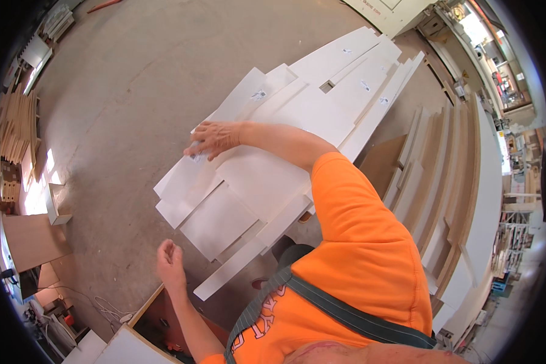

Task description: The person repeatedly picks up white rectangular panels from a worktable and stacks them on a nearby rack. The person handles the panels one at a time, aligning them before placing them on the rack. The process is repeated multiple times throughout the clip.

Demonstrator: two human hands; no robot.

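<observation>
My right hand (pixel 214 140) lies with spread fingers on the left edge of a stack of white panels (pixel 300 109), over a small printed label (pixel 196 158). The right arm reaches across the stack, hiding part of it. The panels differ in size and overlap unevenly. At the near end are a squarish white panel (pixel 218 215) and a narrow white strip (pixel 230 269) that sticks out toward me. My left hand (pixel 171 265) hovers apart from the stack, beside its near left corner. Its fingers are curled together, and nothing shows in them.
Long boards (pixel 434 194) are stacked to my right. An open-topped box (pixel 155 309) stands by my left forearm, near a loose cable (pixel 106 309) on the concrete floor (pixel 121 121). Wooden boards (pixel 17 127) lean at the far left. A pale cabinet (pixel 391 13) stands beyond the panels.
</observation>
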